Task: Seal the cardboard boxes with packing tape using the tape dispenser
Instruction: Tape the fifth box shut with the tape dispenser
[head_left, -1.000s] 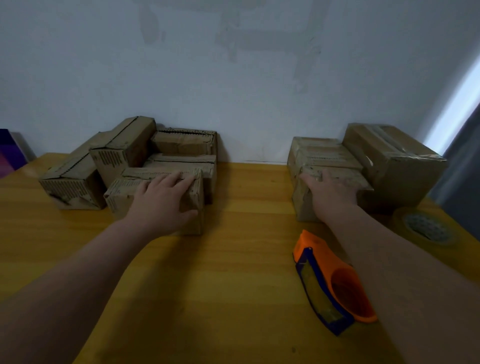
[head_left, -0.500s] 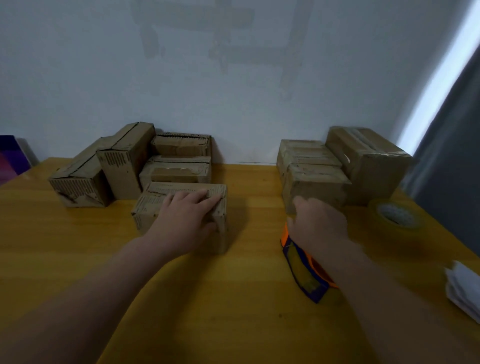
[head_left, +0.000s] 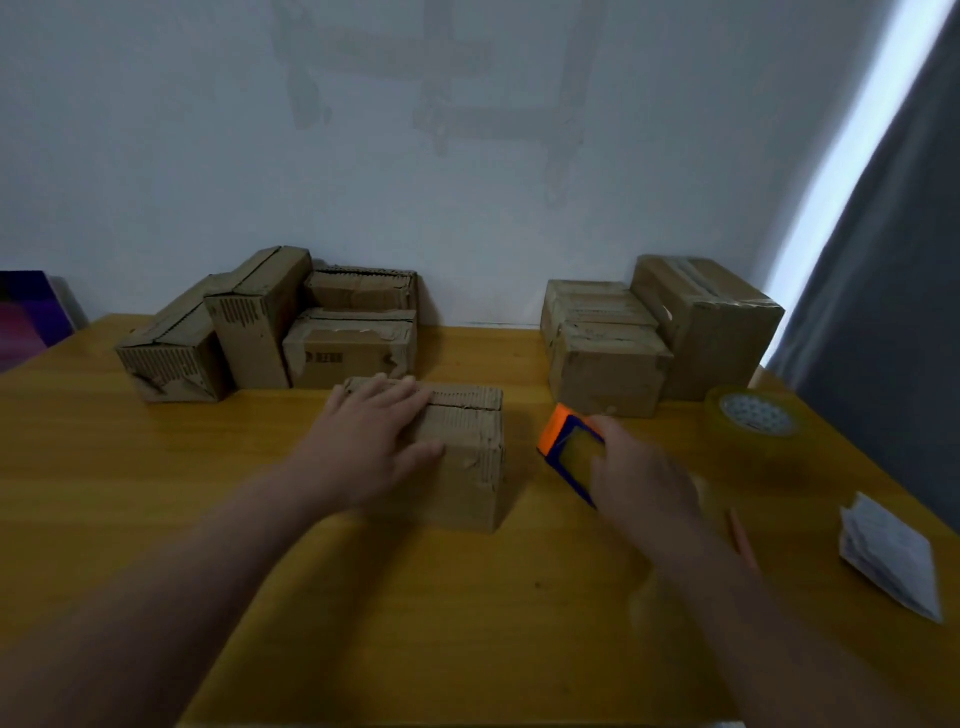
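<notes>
A lone box (head_left: 457, 457) is sitting mid-table (head_left: 130, 467), with the tape dispenser (head_left: 569, 451) lying at its three o'clock, a box cluster (head_left: 270, 327) at eleven, another cluster (head_left: 660, 338) at one, and a tape roll (head_left: 756, 423) lying farther toward three.

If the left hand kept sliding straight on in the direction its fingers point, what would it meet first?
The left hand lies on the front cardboard box, fingers pointing away and slightly right. Past that box's far edge comes bare table, then probably the wall; the left stack of boxes looks just off the line, though depth is unclear.
</notes>
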